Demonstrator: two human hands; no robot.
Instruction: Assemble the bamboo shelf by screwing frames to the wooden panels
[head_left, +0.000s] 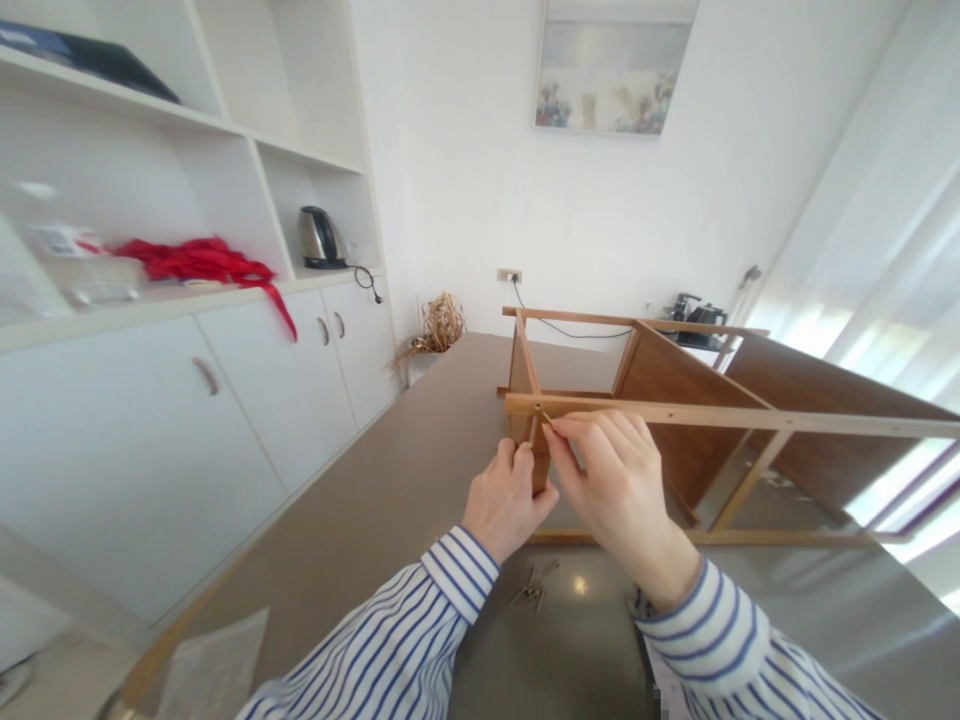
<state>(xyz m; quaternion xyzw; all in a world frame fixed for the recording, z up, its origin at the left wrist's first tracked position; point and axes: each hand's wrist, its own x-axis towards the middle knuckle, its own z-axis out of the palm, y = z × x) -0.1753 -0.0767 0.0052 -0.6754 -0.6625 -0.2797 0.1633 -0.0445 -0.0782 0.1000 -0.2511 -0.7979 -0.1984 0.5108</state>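
A wooden shelf rack (720,412) lies on its side on the table. My left hand (510,495) is closed round the edge of its end board (541,470), just below the upper rail. Beside it, my right hand (611,475) pinches a small thin screw (547,418) between thumb and forefinger, close to a hole near the rail's end. Whether the screw's tip touches the hole I cannot tell. Several loose screws (531,590) lie in a small pile on the table, in front of the rack and between my forearms.
The grey table (375,520) runs under the rack. A clear plastic bag (214,665) lies at its near left edge, and a partly hidden sheet (667,680) is by my right forearm. White cabinets (255,400) stand left, holding a kettle (321,238) and red cloth (202,262).
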